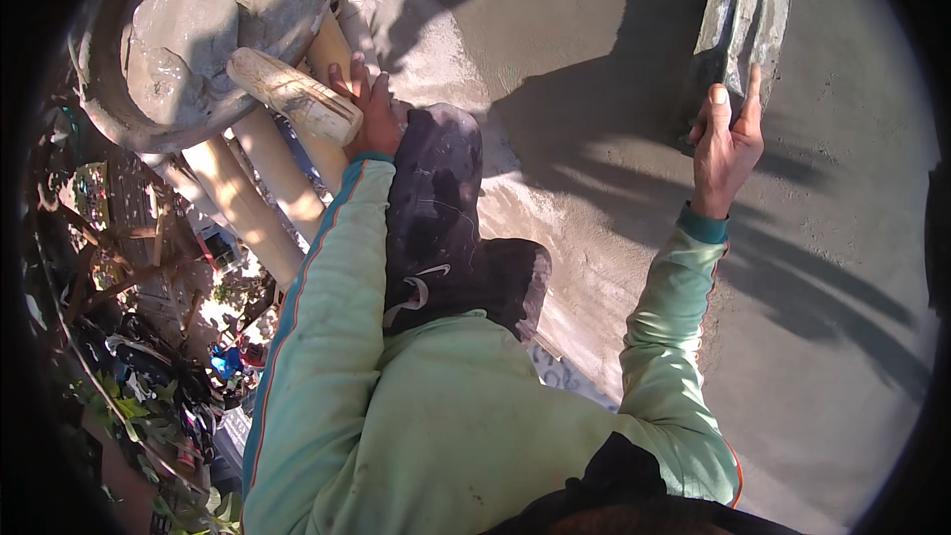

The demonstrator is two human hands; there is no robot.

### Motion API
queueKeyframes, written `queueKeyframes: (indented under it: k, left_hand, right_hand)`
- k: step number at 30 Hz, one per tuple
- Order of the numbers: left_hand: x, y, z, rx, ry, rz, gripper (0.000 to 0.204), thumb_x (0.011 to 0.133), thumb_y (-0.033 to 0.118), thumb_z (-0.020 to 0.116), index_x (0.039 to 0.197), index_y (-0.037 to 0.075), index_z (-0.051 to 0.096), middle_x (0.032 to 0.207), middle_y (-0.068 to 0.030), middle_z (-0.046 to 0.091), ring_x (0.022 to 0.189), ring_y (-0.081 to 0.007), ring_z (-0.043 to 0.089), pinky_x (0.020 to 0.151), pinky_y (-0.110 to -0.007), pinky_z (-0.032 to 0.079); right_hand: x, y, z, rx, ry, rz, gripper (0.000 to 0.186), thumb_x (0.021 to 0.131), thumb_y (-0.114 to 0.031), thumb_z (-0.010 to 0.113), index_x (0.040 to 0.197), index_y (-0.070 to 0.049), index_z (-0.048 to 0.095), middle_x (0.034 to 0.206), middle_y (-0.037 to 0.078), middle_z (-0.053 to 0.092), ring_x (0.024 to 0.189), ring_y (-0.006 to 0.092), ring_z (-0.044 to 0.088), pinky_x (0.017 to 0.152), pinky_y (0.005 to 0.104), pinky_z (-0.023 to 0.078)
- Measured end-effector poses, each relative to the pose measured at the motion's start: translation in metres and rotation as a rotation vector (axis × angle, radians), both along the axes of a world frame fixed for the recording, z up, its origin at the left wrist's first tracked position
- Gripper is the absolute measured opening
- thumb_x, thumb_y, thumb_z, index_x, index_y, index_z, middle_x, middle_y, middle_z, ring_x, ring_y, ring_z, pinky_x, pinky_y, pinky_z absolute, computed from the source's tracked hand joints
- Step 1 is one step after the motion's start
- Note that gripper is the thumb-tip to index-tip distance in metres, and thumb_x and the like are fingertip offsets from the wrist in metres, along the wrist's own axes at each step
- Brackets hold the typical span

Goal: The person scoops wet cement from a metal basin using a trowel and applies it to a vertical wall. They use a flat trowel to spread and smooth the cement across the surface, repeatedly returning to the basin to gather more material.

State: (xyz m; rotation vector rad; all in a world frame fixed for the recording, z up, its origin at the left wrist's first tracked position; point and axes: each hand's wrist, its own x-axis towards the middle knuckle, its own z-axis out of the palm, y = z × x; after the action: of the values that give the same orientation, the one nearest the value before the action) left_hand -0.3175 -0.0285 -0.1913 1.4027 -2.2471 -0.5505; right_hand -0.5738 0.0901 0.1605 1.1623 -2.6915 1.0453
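Note:
My right hand point(728, 151) is closed around the handle of a cement-smeared plastering trowel point(771, 2), its index finger stretched along the tool. The trowel's long blade is against or just over the smooth grey cement surface point(575, 20); the exact contact cannot be made out. At the left, my left hand point(376, 127) leans with fingers spread beside the bamboo poles, next to a pale wooden handle point(297, 97). That handle belongs to a second trowel point(186, 28), whose blade lies in wet mortar. A round basin point(109, 119) holds the mortar.
Several bamboo poles point(233, 193) run under and beside the basin. Below them at the left lie mixed debris point(158, 367) and green leaves point(129, 406). A rough, pale cement strip point(535, 228) borders the smooth surface beside my dark-clothed leg point(431, 188). Shadows cross the cement.

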Motion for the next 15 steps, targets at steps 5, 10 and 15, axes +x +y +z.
queueKeyframes:
  k: [5, 10, 15]
  left_hand:
    - [-0.001, -0.001, 0.006, -0.024, -0.031, 0.008, 0.051, 0.071, 0.021, 0.082, 0.121, 0.017, 0.073, 0.156, -0.0079, 0.044, 0.148, -0.0398, 0.028, 0.116, -0.061, 0.027]
    - [-0.003, -0.004, 0.011, -0.064, -0.029, 0.012, 0.044, 0.071, 0.021, 0.074, 0.115, 0.012, 0.075, 0.15, -0.0113, 0.052, 0.141, -0.0469, 0.039, 0.118, -0.065, 0.031]
    - [-0.006, -0.002, 0.009, -0.069, 0.026, 0.04, 0.042, 0.073, 0.022, 0.074, 0.114, 0.013, 0.075, 0.151, -0.0101, 0.051, 0.142, -0.0461, 0.037, 0.118, -0.065, 0.03]
  right_hand:
    - [-0.022, -0.063, -0.105, 0.476, 0.305, 0.231, 0.068, 0.099, -0.036, 0.067, 0.154, -0.003, 0.044, 0.098, 0.027, 0.073, 0.084, 0.0446, 0.07, 0.079, 0.0497, 0.054]
    - [-0.03, -0.019, -0.232, 0.951, 0.251, 0.245, 0.07, 0.1, -0.042, 0.06, 0.156, -0.008, 0.039, 0.096, 0.024, 0.075, 0.091, 0.0445, 0.072, 0.084, 0.054, 0.055]
    - [-0.029, 0.082, -0.336, 1.351, 0.11, 0.225, 0.066, 0.101, -0.038, 0.055, 0.158, -0.01, 0.036, 0.108, 0.021, 0.076, 0.102, 0.0402, 0.073, 0.089, 0.0519, 0.057]
